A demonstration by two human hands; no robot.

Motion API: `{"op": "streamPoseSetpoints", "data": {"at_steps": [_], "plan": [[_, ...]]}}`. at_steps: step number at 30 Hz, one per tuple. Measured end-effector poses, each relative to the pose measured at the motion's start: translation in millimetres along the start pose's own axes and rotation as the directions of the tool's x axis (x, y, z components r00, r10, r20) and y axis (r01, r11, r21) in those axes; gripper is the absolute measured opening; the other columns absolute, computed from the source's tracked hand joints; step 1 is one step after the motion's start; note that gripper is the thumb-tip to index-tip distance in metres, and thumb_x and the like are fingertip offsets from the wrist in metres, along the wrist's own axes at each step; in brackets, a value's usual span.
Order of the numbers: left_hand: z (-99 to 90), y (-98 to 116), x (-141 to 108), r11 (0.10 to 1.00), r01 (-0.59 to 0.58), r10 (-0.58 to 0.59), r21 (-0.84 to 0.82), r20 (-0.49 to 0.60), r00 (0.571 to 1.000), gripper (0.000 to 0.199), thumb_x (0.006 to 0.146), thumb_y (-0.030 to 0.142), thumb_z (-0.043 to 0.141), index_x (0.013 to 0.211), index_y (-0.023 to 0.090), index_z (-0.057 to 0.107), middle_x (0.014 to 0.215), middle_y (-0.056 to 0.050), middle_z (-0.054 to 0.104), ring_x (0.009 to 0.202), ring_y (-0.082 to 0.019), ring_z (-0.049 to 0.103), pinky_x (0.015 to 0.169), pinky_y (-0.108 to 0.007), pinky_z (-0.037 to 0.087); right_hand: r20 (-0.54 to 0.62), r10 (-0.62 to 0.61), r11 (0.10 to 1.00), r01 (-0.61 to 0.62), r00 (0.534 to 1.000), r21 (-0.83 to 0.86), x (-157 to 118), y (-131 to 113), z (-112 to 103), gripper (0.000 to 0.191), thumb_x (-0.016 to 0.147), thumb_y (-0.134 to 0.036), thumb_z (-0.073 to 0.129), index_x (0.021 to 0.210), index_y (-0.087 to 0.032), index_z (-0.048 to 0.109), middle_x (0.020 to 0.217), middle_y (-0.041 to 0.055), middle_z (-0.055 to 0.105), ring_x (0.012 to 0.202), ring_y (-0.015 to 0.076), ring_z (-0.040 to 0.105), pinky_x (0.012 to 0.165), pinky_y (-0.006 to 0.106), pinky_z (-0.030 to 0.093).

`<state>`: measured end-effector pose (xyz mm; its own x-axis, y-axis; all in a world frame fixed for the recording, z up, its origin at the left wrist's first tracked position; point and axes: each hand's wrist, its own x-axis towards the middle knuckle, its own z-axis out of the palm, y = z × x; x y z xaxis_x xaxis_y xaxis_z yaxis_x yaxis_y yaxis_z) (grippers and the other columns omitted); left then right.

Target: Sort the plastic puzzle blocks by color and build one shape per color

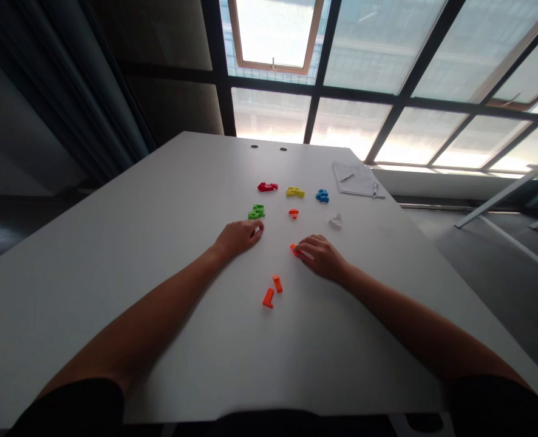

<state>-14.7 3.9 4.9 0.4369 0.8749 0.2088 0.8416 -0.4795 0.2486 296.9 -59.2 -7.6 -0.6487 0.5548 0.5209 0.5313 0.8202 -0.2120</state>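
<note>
My right hand (318, 254) has its fingers closed on a small orange piece (294, 249) on the white table (160, 206). Just below a green piece (257, 212), my left hand (242, 235) rests with its fingertips curled together; whether anything is between them is too small to tell. Nearer to me lie two more orange pieces (268, 298) (277, 283), close to each other. Another orange piece (293, 213) sits farther off. Beyond it are a red piece (268, 187), a yellow piece (295, 192) and a blue piece (322, 195).
A white piece (335, 221) lies right of the farther orange one. Papers (357, 180) with pens are at the table's back right. Two round holes (254, 146) are near the far edge. Windows and a dark curtain (68, 85) stand behind.
</note>
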Motion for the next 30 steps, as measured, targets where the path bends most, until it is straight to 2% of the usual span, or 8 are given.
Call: {"op": "streamPoseSetpoints", "data": {"at_steps": [6,13,18,22,25,30], "plan": [[1.0,0.5,1.5,1.0,-0.002,0.002,-0.008,0.003,1.0,0.026,0.099,0.041,0.051,0.107,0.028,0.071,0.086,-0.001,0.075,0.074,-0.021,0.067,0.063,-0.029,0.04,-0.002,0.116,0.988,-0.116,0.993,-0.097,9.1,11.6,8.3,0.019,0.108,-0.022,0.057,0.113,-0.022,0.075,0.11,0.0103,0.078,0.099,0.0244,0.067,0.093,0.039,0.046],[1.1,1.0,1.5,1.0,0.008,-0.008,-0.006,0.003,1.0,0.026,0.099,0.041,0.051,0.107,0.028,0.072,0.086,-0.003,0.075,0.075,-0.021,0.068,0.064,-0.028,0.041,0.054,0.229,0.934,-0.204,0.972,-0.294,51.6,42.7,16.0,0.025,0.108,-0.022,0.054,0.111,-0.022,0.079,0.12,0.0108,0.077,0.106,0.0269,0.062,0.096,0.041,0.041],[-0.3,2.6,1.2,1.0,0.017,-0.016,-0.024,0.009,1.0,0.026,0.098,0.04,0.051,0.107,0.028,0.072,0.087,-0.002,0.076,0.076,-0.021,0.069,0.065,-0.029,0.043,0.029,0.285,0.895,-0.255,0.958,-0.367,67.8,62.2,22.9,0.025,0.108,-0.024,0.055,0.108,-0.021,0.08,0.117,0.0102,0.078,0.106,0.0283,0.06,0.096,0.041,0.04],[0.8,1.8,1.5,1.0,0.011,-0.011,-0.026,0.011,1.0,0.025,0.097,0.04,0.052,0.107,0.028,0.073,0.086,-0.002,0.076,0.076,-0.021,0.069,0.066,-0.029,0.044,-0.007,0.326,0.881,-0.306,0.945,-0.36,68.1,66.6,27.1,0.026,0.108,-0.027,0.054,0.114,-0.021,0.079,0.117,0.0113,0.077,0.108,0.0297,0.061,0.097,0.042,0.04],[2.0,0.0,1.3,1.0,0.005,-0.005,-0.021,0.006,1.0,0.025,0.098,0.04,0.051,0.107,0.029,0.072,0.086,-0.001,0.075,0.075,-0.021,0.069,0.065,-0.029,0.043,-0.063,0.359,0.876,-0.36,0.931,-0.321,64.8,64.8,27.3,0.029,0.104,-0.022,0.055,0.124,-0.021,0.075,0.123,0.0118,0.076,0.112,0.0303,0.061,0.099,0.043,0.041],[2.4,-1.7,1.1,1.0,0.003,-0.002,-0.025,0.009,1.0,0.026,0.098,0.042,0.051,0.107,0.029,0.072,0.085,-0.001,0.075,0.074,-0.02,0.068,0.064,-0.029,0.042,-0.174,0.444,0.859,-0.473,0.879,-0.199,53.2,58.4,25.0,0.033,0.099,-0.02,0.055,0.129,-0.02,0.07,0.125,0.0126,0.075,0.111,0.0308,0.065,0.103,0.045,0.043]]}}
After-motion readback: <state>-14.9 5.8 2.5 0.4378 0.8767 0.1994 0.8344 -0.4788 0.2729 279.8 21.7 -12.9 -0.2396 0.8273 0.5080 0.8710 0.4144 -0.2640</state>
